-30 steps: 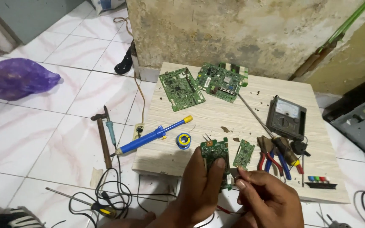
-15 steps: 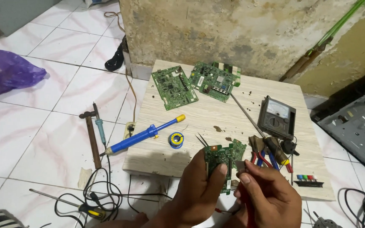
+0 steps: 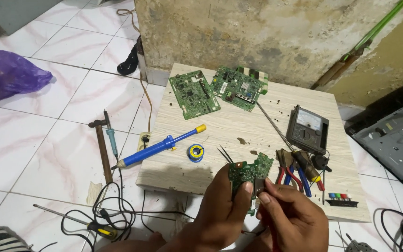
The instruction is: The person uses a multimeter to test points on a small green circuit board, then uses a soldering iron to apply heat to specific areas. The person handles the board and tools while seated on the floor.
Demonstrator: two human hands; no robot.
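So I've got the small green circuit board (image 3: 247, 176) pinched in my left hand (image 3: 225, 212), fingers closed on its lower edge, held up over the near edge of the desk (image 3: 239, 126). My right hand (image 3: 292, 219) is closed on a little dark part (image 3: 259, 185) pressed against the board. Blue desoldering pump (image 3: 162, 145) and solder spool (image 3: 195, 152) sit just left, pliers (image 3: 289, 169) and analog multimeter (image 3: 308, 129) to the right.

I see a small green circuit board (image 3: 248, 173) held upright above the table's near edge. Its component side faces me. A dark part (image 3: 259, 186) sits against its lower right.
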